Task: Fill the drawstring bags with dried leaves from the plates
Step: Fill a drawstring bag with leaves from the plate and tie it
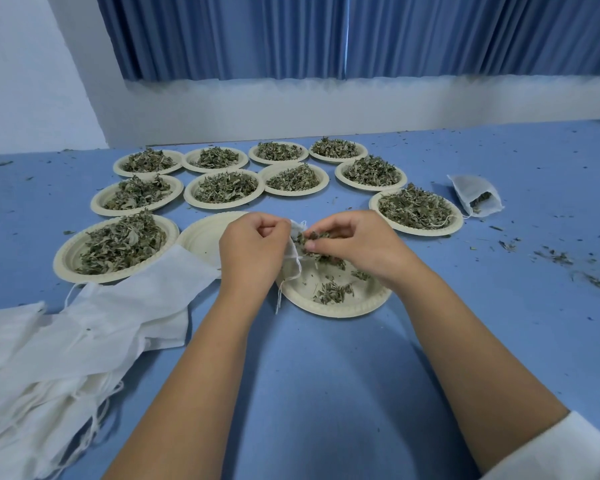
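With one filled bag (475, 194) at the frame's right, your left hand (253, 251) pinches a second bag (293, 252) open while your right hand (354, 244) pinches leaves (309, 237) into it, and many heaped plates (63, 261) and the lower-left empty bags (49, 358) are left.

Matt paper plates (329, 304), gauzy cloth bags (94, 336)

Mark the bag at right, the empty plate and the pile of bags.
bag at right (471, 190), head view, cloth body.
empty plate (201, 237), head view, bare centre.
pile of bags (66, 341), head view, top sheet.
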`<act>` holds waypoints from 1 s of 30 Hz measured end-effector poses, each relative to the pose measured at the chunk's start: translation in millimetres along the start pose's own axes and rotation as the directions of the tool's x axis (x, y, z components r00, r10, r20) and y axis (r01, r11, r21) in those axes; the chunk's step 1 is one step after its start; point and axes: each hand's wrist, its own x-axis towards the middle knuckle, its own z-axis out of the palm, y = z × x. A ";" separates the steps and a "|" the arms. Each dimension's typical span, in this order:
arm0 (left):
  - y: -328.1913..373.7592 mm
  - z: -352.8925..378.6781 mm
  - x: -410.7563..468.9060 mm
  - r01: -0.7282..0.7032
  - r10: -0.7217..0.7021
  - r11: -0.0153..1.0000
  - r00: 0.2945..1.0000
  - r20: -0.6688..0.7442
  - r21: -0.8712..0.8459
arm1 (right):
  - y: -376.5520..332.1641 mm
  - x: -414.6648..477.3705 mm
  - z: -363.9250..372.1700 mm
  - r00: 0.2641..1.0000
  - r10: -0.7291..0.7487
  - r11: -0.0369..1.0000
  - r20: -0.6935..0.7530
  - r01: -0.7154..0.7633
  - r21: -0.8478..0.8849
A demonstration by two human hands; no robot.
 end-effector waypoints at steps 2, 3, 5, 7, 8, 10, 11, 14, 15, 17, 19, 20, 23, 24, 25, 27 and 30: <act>0.9 0.8 -0.9 0.001 -0.001 1.000 1.000 0.031 0.011 | 0.8 -0.3 7.7 1.000 0.004 1.000 -0.013 -0.004 -0.031; 1.5 1.7 -1.7 -0.001 0.000 1.000 0.998 0.055 0.017 | 1.1 -0.1 11.1 0.999 0.004 0.999 -0.034 -0.005 -0.045; 2.6 4.3 -3.8 -0.006 0.003 1.000 0.994 0.105 0.030 | 1.8 0.2 15.3 0.995 -0.001 0.997 -0.104 -0.007 -0.080; 3.0 7.0 -5.4 -0.004 -0.001 1.000 0.989 0.147 0.031 | 2.0 0.2 16.3 0.983 0.013 0.995 -0.182 -0.031 -0.093; 3.0 8.0 -6.0 0.002 -0.006 1.000 0.987 0.163 0.025 | 2.4 0.5 16.1 0.978 0.030 0.996 -0.206 -0.047 -0.078; 2.6 9.1 -6.3 0.015 -0.016 1.000 0.984 0.180 0.007 | 3.0 1.2 15.7 0.969 0.065 0.996 -0.237 -0.076 -0.038; 2.5 9.5 -6.3 0.020 -0.019 1.000 0.984 0.180 -0.005 | 3.0 1.6 15.6 0.966 0.071 0.996 -0.247 -0.083 -0.035; 2.7 10.6 -6.3 0.027 -0.022 0.999 0.986 0.167 -0.028 | 3.2 2.6 16.6 0.971 0.046 0.995 -0.235 -0.065 -0.073; 2.8 10.9 -6.3 0.031 -0.026 0.999 0.986 0.163 -0.030 | 3.2 2.0 16.6 0.976 0.044 0.996 -0.215 -0.059 -0.065; 2.3 10.5 -5.9 0.042 -0.036 0.998 0.988 0.153 -0.038 | 2.2 0.8 14.2 0.988 0.045 0.999 -0.148 -0.048 -0.014; 1.5 9.4 -5.2 0.053 -0.045 0.997 0.990 0.131 -0.057 | 0.3 -0.6 9.7 0.998 0.049 0.998 -0.050 -0.047 0.043; 1.2 9.0 -4.7 0.060 -0.052 0.996 0.992 0.116 -0.065 | -0.6 -0.9 7.8 0.998 0.057 0.996 -0.007 -0.057 0.073; 0.6 9.0 -3.3 0.082 -0.075 0.993 0.993 0.088 -0.087 | -1.0 -0.1 4.7 0.994 0.104 0.982 0.030 -0.107 0.157; 0.5 8.9 -3.2 0.089 -0.080 0.991 0.993 0.089 -0.097 | -0.9 0.1 4.3 0.994 0.108 0.980 0.018 -0.109 0.169; 0.6 9.0 -3.4 0.094 -0.084 0.990 0.992 0.093 -0.108 | -0.7 0.1 4.4 0.995 0.099 0.981 0.002 -0.097 0.168; 0.6 8.9 -3.4 0.101 -0.089 0.987 0.991 0.100 -0.128 | -0.4 -0.3 4.7 0.997 0.062 0.987 -0.037 -0.056 0.150; 1.3 9.2 -3.1 0.100 -0.088 0.986 0.992 0.092 -0.136 | -1.6 -1.5 8.4 0.996 0.039 0.985 -0.078 -0.025 0.171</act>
